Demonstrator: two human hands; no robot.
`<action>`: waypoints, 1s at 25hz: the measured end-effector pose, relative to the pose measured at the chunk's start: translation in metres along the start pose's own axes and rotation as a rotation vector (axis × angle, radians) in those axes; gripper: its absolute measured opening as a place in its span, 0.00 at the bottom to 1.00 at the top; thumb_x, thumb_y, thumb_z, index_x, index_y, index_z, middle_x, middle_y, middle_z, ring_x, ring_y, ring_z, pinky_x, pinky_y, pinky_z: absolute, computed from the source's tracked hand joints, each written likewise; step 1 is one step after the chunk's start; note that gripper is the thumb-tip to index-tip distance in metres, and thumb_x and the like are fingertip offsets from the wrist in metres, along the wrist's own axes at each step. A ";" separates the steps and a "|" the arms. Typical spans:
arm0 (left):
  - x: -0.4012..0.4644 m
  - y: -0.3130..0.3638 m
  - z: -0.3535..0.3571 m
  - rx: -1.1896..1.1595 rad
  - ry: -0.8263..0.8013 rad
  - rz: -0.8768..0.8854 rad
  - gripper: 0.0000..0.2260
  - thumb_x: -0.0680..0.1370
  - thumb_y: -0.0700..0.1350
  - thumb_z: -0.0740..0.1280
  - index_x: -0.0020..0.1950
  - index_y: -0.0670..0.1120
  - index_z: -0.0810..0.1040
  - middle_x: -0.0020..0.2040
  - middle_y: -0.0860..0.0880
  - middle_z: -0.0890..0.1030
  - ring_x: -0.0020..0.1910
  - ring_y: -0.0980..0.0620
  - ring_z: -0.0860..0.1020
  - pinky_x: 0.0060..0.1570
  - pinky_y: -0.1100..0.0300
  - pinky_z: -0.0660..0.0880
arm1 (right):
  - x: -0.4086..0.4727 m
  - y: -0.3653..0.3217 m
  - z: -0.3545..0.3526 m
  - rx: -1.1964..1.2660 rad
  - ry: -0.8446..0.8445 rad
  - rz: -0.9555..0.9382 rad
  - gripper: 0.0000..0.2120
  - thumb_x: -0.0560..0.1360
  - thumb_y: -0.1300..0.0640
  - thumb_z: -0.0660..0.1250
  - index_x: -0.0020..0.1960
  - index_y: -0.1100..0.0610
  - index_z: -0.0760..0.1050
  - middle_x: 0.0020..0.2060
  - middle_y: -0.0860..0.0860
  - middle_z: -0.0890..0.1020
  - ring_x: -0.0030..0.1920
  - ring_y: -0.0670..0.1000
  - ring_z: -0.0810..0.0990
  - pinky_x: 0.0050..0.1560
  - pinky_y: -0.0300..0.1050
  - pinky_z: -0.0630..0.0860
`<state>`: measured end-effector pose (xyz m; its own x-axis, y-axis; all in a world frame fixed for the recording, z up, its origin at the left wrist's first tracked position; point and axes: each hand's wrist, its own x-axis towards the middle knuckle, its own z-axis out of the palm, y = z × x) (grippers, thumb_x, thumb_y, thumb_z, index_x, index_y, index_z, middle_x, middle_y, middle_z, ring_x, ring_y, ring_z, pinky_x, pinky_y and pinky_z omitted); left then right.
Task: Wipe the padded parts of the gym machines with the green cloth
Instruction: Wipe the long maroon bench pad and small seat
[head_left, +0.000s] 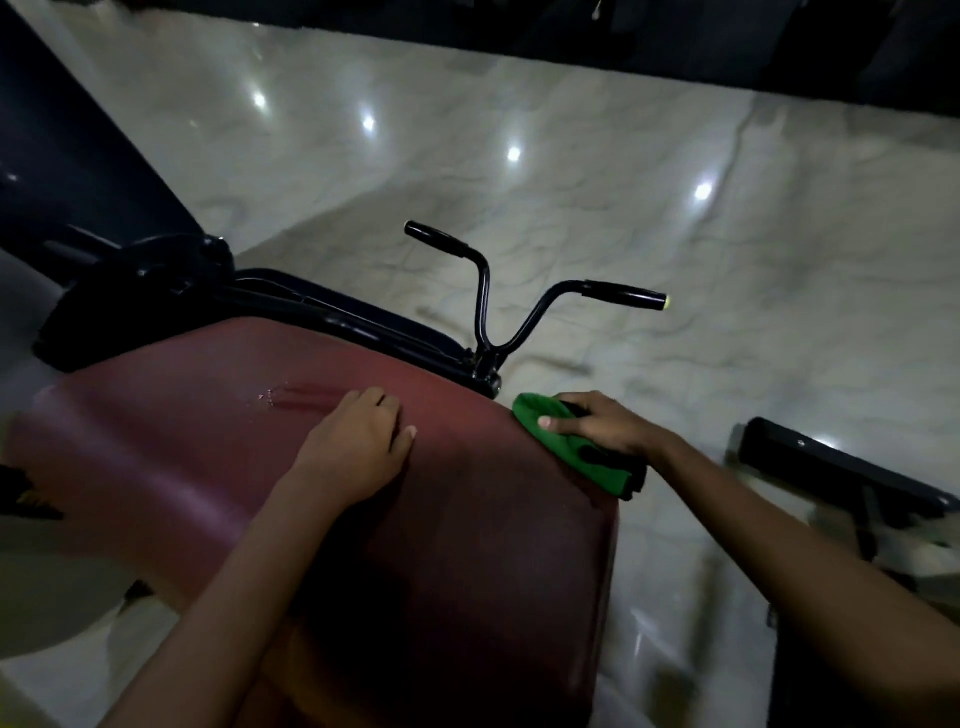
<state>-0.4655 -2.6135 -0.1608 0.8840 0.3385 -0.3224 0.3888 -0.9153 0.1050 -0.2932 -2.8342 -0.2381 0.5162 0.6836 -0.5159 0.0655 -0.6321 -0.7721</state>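
Wiping red pad (467, 519), frame centre.
Right hand (602, 426) grips cloth (550, 441) at pad edge; left hand (353, 441) flat, fingers relaxed, on pad.

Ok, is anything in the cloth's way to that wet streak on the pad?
Only the left hand, resting flat on the maroon padded seat between the green cloth under the right hand and the wet streak.

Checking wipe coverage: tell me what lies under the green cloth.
The green cloth, pressed by the right hand, lies over the right edge of the maroon pad. The pad surface beneath is covered, so whether it is wet or clean cannot be seen.
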 end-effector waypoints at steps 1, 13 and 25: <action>-0.001 0.000 0.001 0.011 0.002 0.022 0.17 0.81 0.51 0.58 0.63 0.41 0.72 0.60 0.45 0.72 0.60 0.45 0.69 0.60 0.51 0.69 | -0.012 0.005 -0.003 -0.006 0.008 0.013 0.11 0.75 0.46 0.68 0.54 0.48 0.78 0.48 0.47 0.83 0.48 0.46 0.81 0.50 0.43 0.76; -0.021 0.001 0.003 0.010 -0.028 0.382 0.14 0.81 0.51 0.58 0.57 0.42 0.73 0.54 0.45 0.74 0.55 0.45 0.73 0.57 0.52 0.69 | -0.083 0.008 0.042 0.137 0.535 0.331 0.15 0.74 0.44 0.67 0.55 0.52 0.77 0.49 0.53 0.82 0.50 0.55 0.81 0.53 0.49 0.78; -0.058 0.009 0.003 -0.070 -0.002 0.514 0.15 0.82 0.51 0.57 0.62 0.43 0.73 0.60 0.46 0.75 0.59 0.47 0.73 0.59 0.54 0.69 | -0.152 -0.015 0.103 0.388 0.772 0.385 0.20 0.63 0.38 0.69 0.46 0.51 0.77 0.46 0.54 0.84 0.49 0.57 0.82 0.53 0.57 0.79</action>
<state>-0.5145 -2.6418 -0.1437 0.9649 -0.1514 -0.2145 -0.0790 -0.9465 0.3128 -0.4604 -2.8904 -0.1861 0.8751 -0.0649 -0.4796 -0.4436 -0.5037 -0.7413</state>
